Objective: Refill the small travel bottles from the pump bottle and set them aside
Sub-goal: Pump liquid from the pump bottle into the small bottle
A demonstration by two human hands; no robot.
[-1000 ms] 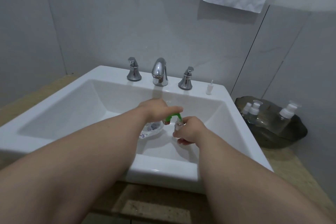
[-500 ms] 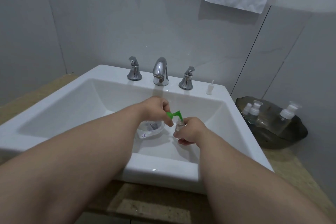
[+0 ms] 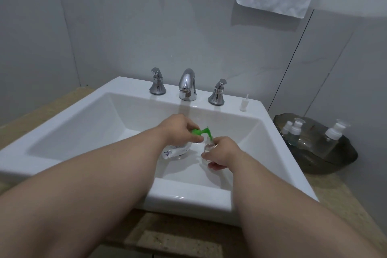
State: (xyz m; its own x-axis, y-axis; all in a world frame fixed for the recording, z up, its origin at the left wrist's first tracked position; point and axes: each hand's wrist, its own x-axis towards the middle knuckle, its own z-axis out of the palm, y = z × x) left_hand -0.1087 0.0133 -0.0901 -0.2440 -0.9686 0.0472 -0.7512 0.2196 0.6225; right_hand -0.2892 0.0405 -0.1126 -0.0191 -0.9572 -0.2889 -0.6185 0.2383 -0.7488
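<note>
Head cam, middle of the frame, down in the sink [image 3: 188,197] basin: my left hand [image 3: 180,130] is wrapped round the top of the pump bottle [image 3: 177,151]. The fingers are curled at the green pump head [image 3: 202,131], and the clear body is tipped over so it hangs below my knuckles. My right hand [image 3: 224,153] is curled round the little travel bottle [image 3: 208,145], pinching its sides just under the green spout. The spout tip looks to be right at the bottle's mouth, touching or nearly, can't tell which.

So I'd say I'm mid-fill on this one. What worries me is that the opening is tiny and the spout is angled. If either hand drifts when I press, the squirt goes down the outside and over my fingers. Then the bottle gets slippery and I could drop it in the basin. My own fingers also hide most of the level, so overfilling is easy. And with the pump bottle tipped that far, it might just suck air.

What I take to be its white spray top [image 3: 243,104] sits on the sink rim right of centre, easy to knock when I reach for it. Three capped bottles [image 3: 295,130] stand in the dark tray [image 3: 335,163] at the right edge of the frame, which I'm guessing is the set-aside spot.
</note>
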